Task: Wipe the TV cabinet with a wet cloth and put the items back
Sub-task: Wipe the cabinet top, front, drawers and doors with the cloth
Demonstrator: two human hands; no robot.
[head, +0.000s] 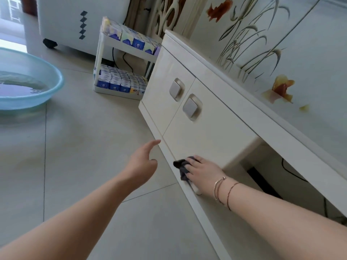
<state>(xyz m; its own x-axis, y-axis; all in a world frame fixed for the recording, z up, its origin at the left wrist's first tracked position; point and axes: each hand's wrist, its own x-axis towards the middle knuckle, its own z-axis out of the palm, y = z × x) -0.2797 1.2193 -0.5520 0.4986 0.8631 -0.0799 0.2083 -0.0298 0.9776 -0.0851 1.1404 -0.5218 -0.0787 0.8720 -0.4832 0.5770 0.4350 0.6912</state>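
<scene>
While the right hand works low on the cabinet, the scene reads as follows:
Right hand [201,170]: pressed on a dark grey cloth [181,168], fingers curled over it, against the bottom edge of the TV cabinet [210,132]
Cloth: bunched, at the foot of the cabinet's right door, just above the plinth
Left hand [141,162]: empty, fingers loosely spread, hovering over the floor just beside the cabinet's base
Cabinet doors: both closed, two square metal handles [191,107] side by side
Basin [56,79]: pale blue, water inside, on the floor well apart from the cabinet
Shelf rack [122,66]: white, stacked with boxes, beside the cabinet's far end
</scene>
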